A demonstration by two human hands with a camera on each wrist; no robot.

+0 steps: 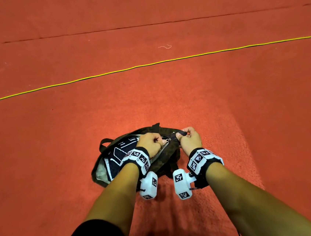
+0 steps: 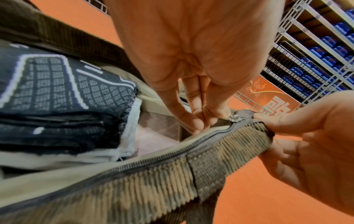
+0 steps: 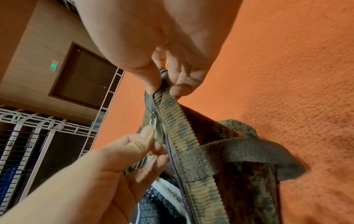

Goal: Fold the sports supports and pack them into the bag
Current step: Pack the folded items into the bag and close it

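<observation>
A brown plaid corduroy bag (image 1: pixel 167 160) (image 2: pixel 153 181) (image 3: pixel 191 136) lies on the red carpet, its zip mostly undone. Folded inside are the dark navy sports supports (image 1: pixel 120 154) (image 2: pixel 57 91) (image 3: pixel 159 203), patterned and edged in white. My left hand (image 1: pixel 151 143) (image 2: pixel 199 122) (image 3: pixel 151 136) pinches the metal zip pull (image 1: pixel 166 140) (image 3: pixel 153 125) near the zip's right end. Just to its right, my right hand (image 1: pixel 189 138) (image 3: pixel 168 84) (image 2: pixel 287 125) pinches the bag's fabric at the end of the zip and holds it taut.
Red carpet (image 1: pixel 168 97) spreads all around, crossed farther out by a yellow cord (image 1: pixel 145 65). A bag strap (image 3: pixel 249 150) loops over the near side. Metal shelving with blue packs (image 2: pixel 316 53), a white rack (image 3: pixel 38 128) and a wooden door (image 3: pixel 82 75) stand in the background.
</observation>
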